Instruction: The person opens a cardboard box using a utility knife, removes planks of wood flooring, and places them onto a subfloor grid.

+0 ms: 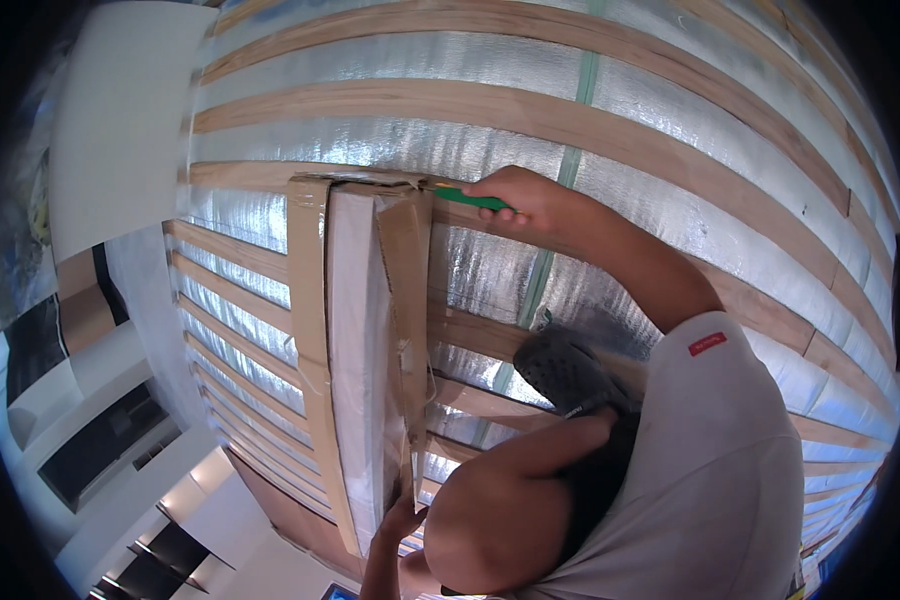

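Note:
A long, narrow cardboard box (310, 270) lies lengthwise in front of me, split open along its top. Between its parted flaps shows a long white wrapped pack (355, 320). My right hand (522, 198) is closed around a green-handled cutter (475, 198). The cutter's tip is at the far right corner of the box; the blade itself is hard to make out. Nearer to me, my left hand (402, 520) grips the right cardboard flap (406, 290) close to its near end. Some of its fingers are hidden behind the cardboard.
The box rests across spaced wooden battens (470, 98) over silvery foil sheeting (490, 150). My knee (490, 520) and grey clog (560, 370) are close on the box's right. A white panel (120, 120) stands at far left; dark shelving units (105, 445) are at lower left.

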`<state>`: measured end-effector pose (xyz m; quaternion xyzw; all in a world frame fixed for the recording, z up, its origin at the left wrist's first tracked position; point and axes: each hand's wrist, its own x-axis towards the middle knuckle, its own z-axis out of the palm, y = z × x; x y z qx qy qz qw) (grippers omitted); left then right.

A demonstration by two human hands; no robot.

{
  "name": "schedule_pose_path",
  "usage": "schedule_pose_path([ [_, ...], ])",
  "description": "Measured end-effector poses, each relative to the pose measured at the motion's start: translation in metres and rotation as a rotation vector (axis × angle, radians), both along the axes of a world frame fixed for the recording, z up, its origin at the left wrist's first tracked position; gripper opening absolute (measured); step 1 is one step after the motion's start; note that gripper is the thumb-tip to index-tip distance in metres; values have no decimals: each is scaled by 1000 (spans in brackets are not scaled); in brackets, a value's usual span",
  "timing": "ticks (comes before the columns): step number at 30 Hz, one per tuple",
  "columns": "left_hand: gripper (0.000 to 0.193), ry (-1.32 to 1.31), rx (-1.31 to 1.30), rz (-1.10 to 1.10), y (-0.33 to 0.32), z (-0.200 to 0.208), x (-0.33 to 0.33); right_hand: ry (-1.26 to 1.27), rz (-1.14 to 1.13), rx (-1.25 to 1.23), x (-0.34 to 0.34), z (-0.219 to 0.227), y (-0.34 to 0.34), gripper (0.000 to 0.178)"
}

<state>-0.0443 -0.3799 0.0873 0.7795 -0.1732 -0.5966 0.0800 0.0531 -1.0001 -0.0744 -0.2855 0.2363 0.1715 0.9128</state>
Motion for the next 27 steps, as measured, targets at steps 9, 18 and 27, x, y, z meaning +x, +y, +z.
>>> schedule_pose_path([
  [9,97,71,318,-253,-5,-37,-20,-69,-214,-846,-39,120,-22,40],
  [18,77,-148,378,-343,-27,-56,-56,-508,120,-1242,97,147,58,42],
  [27,55,-194,115,54,0,-17,-5,-587,161,-1749,173,47,-15,52],
])
